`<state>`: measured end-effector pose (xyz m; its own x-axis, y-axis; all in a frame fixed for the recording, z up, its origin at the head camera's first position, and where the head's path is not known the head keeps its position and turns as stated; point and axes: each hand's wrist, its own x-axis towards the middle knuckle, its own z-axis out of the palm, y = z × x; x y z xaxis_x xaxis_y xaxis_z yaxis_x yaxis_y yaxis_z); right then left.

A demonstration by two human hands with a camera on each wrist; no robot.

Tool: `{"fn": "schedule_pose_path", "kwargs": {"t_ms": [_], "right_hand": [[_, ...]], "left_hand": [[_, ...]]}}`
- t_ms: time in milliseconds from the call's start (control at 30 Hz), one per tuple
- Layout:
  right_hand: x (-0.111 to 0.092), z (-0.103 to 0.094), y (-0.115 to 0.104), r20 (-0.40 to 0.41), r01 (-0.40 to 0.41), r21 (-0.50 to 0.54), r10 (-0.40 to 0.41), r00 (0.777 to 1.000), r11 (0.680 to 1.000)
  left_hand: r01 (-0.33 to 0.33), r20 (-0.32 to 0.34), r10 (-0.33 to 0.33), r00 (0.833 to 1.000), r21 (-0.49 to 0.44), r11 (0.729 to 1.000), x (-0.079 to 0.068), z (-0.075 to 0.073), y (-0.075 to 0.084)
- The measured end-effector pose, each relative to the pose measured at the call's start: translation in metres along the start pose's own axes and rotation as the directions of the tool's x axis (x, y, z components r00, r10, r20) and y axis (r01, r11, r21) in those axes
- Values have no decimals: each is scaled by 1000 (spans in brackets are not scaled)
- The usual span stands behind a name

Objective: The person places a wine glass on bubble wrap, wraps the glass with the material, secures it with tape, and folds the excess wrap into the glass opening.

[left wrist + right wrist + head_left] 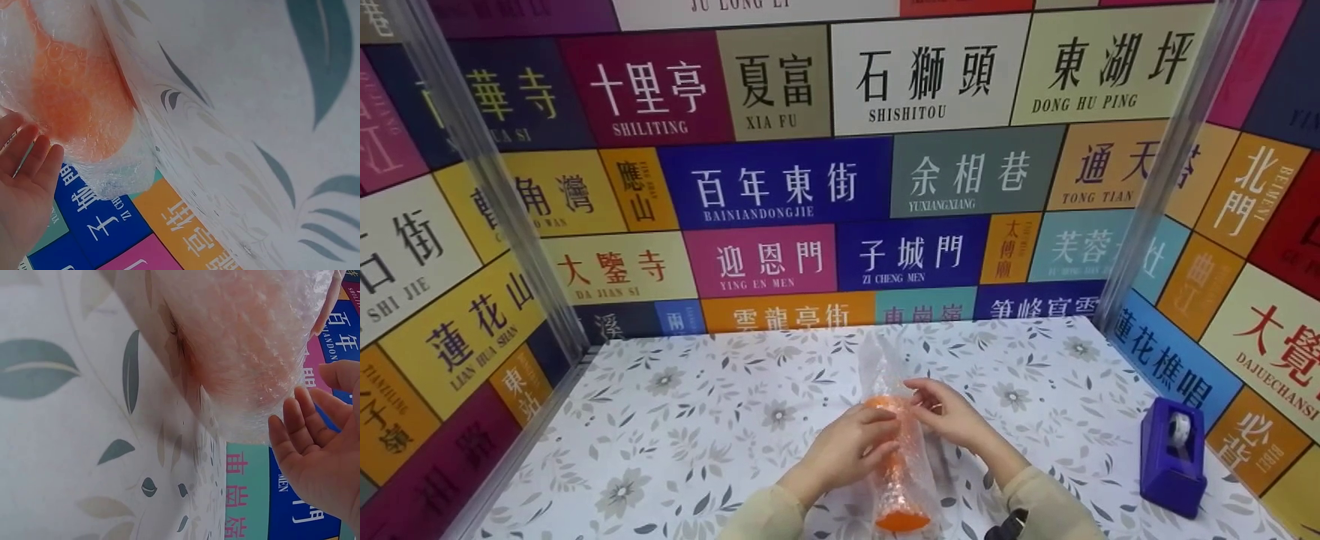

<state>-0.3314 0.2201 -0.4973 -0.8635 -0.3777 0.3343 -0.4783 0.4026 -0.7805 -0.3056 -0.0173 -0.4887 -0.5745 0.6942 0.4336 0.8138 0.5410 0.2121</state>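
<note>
An orange object (901,519), narrow in the middle and wider at both ends, lies lengthwise on the table inside clear bubble wrap (881,367). The wrap extends past its far end as a loose flap. My left hand (851,446) rests on the wrapped object from the left, its fingers relaxed across the top. At the far right side, my right hand (952,416) has its fingertips at the edge of the wrap, fingers slightly bent and thumb apart. The orange shows blurred through the bubble wrap (121,177) in the left wrist view.
A purple tape dispenser (1174,480) with a roll of tape stands at the table's right side. White cloth with grey leaves and flowers covers the table (720,420). Colourful sign-printed panels (772,184) enclose the back and both sides, with clear corner posts.
</note>
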Motion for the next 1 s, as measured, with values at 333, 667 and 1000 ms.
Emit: {"fn": "schedule_pose_path", "kwargs": {"t_ms": [333,667,1000], "right_hand": [[-2,-5,2,-13,-146,-13,146,989,989],[-4,0,2,64,-399,156,394,917,903],[-2,5,3,165,-541,292,516,841,789]], "left_hand": [[222,-119,-241,963,-151,963,1,-1,-5],[583,94,-658,747,-568,581,2,-1,-14],[688,349,-753,558,-702,185,2,4,-15]]}}
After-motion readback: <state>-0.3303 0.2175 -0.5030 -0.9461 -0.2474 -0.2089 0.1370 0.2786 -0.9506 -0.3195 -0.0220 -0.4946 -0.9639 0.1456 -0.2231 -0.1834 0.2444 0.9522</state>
